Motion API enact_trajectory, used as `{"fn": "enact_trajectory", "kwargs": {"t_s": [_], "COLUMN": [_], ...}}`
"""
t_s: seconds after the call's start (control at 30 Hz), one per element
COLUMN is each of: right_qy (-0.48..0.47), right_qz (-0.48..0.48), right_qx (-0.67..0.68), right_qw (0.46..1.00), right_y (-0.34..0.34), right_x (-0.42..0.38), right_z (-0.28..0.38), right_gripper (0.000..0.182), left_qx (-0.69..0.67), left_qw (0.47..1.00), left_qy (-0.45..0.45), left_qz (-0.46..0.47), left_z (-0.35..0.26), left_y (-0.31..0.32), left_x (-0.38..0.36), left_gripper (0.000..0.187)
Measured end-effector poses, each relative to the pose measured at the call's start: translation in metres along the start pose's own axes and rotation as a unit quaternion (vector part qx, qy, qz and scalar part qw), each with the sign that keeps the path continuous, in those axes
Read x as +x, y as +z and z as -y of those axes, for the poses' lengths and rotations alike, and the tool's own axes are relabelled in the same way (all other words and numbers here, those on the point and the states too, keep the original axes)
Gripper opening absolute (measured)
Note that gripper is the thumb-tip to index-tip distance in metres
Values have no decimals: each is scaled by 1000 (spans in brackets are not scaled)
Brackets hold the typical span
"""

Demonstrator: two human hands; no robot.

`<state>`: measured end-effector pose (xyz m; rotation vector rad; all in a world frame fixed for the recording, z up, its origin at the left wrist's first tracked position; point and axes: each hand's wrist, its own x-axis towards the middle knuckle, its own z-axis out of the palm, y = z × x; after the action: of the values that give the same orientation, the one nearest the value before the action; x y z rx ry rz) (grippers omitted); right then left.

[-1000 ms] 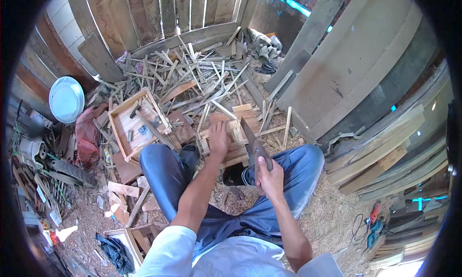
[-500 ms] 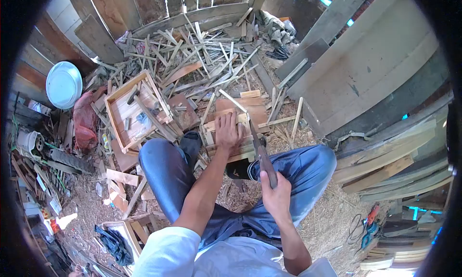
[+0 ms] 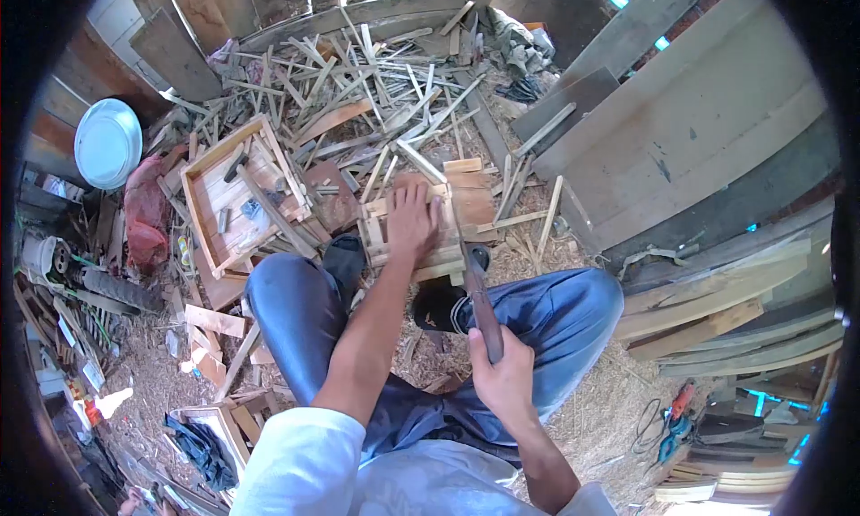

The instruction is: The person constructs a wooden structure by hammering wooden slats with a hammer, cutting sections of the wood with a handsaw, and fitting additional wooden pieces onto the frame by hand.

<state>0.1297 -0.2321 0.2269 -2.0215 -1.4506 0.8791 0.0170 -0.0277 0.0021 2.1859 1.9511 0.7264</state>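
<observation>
My left hand (image 3: 414, 225) lies flat on a small slatted wooden frame (image 3: 376, 241), fingers stretched out and pressing on top. In my right hand (image 3: 503, 377) is the dark wooden handle of a handsaw (image 3: 484, 314). The narrow blade points away from me and runs along the frame's right edge, close against it; the teeth are too small to make out. A thin wood strip (image 3: 419, 160) reaches to the frame's far right corner. Beyond the frame lies a flat brown board (image 3: 473, 198) with a short pale block (image 3: 462, 166) on it.
To the left sits a shallow wooden tray (image 3: 190, 198) holding a hammer (image 3: 235, 167). Scrap strips (image 3: 394, 95) pile up at the back. Large panels (image 3: 663, 131) lean on the right above stacked curved boards (image 3: 717, 292). A red and blue power tool (image 3: 676, 426) lies lower right.
My right hand has drawn the saw back toward my body along the frame's edge. My left hand stays flat on the frame. The whole view has shifted slightly.
</observation>
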Motion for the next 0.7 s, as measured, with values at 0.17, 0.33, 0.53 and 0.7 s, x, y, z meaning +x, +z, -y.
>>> {"fn": "enact_trajectory", "kwargs": {"t_s": [0.17, 0.33, 0.53, 0.7], "right_qy": [-2, -19, -12, 6], "right_qz": [-12, -31, -48, -28], "right_qx": [8, -23, -6, 2], "right_qw": [1000, 999, 999, 1000], "right_y": [-9, -14, 2, 4], "right_x": [-7, -14, 11, 1], "right_z": [16, 14, -14, 2], "right_gripper": [27, 26, 28, 31], "left_qx": [0, -35, -26, -7], "left_qw": [1000, 999, 996, 996], "left_qy": [-1, 10, 28, 35], "left_qz": [-9, -40, -77, -82], "left_z": [-5, -8, -17, -17], "left_y": [-18, -12, -15, -11], "left_x": [-9, -17, -27, -39], "left_gripper": [39, 37, 38, 39]}}
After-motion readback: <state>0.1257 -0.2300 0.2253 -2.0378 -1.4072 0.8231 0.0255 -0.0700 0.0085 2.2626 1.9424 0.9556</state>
